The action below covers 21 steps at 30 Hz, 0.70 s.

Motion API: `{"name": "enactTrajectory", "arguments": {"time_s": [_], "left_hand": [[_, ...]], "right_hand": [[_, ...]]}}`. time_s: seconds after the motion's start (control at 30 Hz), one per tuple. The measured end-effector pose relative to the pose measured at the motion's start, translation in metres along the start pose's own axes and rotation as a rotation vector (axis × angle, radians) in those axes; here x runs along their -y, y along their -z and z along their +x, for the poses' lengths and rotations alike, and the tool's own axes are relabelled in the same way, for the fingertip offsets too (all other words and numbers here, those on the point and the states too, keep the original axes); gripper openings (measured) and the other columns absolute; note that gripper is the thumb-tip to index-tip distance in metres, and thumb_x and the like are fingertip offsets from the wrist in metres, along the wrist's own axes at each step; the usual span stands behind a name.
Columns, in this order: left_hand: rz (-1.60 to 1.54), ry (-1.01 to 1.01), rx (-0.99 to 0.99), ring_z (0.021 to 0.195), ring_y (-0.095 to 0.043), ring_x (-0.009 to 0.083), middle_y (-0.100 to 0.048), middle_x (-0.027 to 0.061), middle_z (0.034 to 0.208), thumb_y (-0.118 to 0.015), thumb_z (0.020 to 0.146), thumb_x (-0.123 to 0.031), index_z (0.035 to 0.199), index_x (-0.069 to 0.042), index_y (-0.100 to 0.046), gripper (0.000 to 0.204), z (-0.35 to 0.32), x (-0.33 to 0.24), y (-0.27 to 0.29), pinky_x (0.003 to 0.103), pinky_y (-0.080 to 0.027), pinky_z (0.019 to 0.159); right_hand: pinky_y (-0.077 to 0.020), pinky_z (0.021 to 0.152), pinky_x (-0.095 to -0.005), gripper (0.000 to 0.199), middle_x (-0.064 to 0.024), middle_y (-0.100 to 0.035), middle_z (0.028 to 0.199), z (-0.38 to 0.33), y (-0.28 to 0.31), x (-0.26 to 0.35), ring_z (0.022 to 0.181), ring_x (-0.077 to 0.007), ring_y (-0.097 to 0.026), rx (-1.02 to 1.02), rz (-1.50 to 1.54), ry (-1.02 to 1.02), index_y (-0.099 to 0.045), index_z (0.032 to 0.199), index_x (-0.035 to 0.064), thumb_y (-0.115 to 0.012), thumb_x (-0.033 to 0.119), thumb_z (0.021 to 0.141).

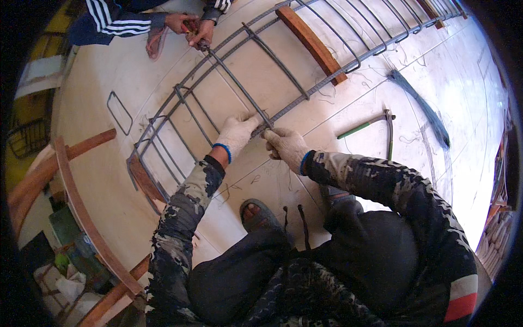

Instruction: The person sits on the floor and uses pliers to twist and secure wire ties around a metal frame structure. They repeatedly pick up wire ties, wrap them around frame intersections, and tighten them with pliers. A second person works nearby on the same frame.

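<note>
A long rebar cage (290, 105) of dark steel bars and rectangular stirrups runs from lower left to upper right in front of me. My left hand (238, 131), in a pale knit glove, is closed around the near bar where a stirrup (235, 82) crosses it. Just to the right, my right hand (287, 148), gloved too, pinches at the same crossing. What its fingertips hold is too small to make out. Across the cage, a co-worker's bare hands (192, 30) work with a tool at the far end of that stirrup.
Wooden blocks (311, 44) prop the cage. Pincers with a green handle (376, 125) and a bundle of tie wire (419, 106) lie on the tiled floor to the right. A loose stirrup (120, 113) lies at left, near wooden beams (90, 218). Wire scraps litter the tiles.
</note>
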<state>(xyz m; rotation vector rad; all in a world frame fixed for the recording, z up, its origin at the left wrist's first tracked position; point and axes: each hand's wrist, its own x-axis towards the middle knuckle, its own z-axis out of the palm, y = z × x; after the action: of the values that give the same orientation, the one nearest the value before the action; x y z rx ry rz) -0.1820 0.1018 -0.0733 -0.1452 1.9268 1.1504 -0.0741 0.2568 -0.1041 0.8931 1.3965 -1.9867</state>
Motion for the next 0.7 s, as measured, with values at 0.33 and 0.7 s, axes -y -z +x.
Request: {"name": "enactTrajectory", "arguments": {"time_s": [0.33, 0.7], "left_hand": [[-0.075, -0.208, -0.132, 0.098, -0.069, 0.0139, -0.076, 0.0077, 0.109, -0.072, 0.103, -0.033, 0.119, 0.004, -0.073, 0.04, -0.004, 0.004, -0.011, 0.03, -0.054, 0.089], [-0.357, -0.338, -0.43, 0.094, -0.069, 0.0136, -0.076, 0.0056, 0.105, -0.076, 0.1, -0.023, 0.112, 0.001, -0.073, 0.027, -0.008, 0.016, -0.026, 0.03, -0.056, 0.086]], "right_hand": [[-0.0554, 0.063, -0.0328, 0.031, -0.0025, -0.063, 0.087, 0.013, 0.021, -0.001, 0.07, -0.0146, -0.059, 0.122, 0.075, -0.048, -0.071, 0.118, 0.0037, -0.062, 0.031, 0.106], [-0.0533, 0.059, -0.0321, 0.027, -0.0035, -0.061, 0.083, -0.005, 0.014, 0.015, 0.065, -0.0153, -0.058, 0.039, 0.016, 0.001, -0.07, 0.113, 0.0001, -0.061, 0.024, 0.104]]}}
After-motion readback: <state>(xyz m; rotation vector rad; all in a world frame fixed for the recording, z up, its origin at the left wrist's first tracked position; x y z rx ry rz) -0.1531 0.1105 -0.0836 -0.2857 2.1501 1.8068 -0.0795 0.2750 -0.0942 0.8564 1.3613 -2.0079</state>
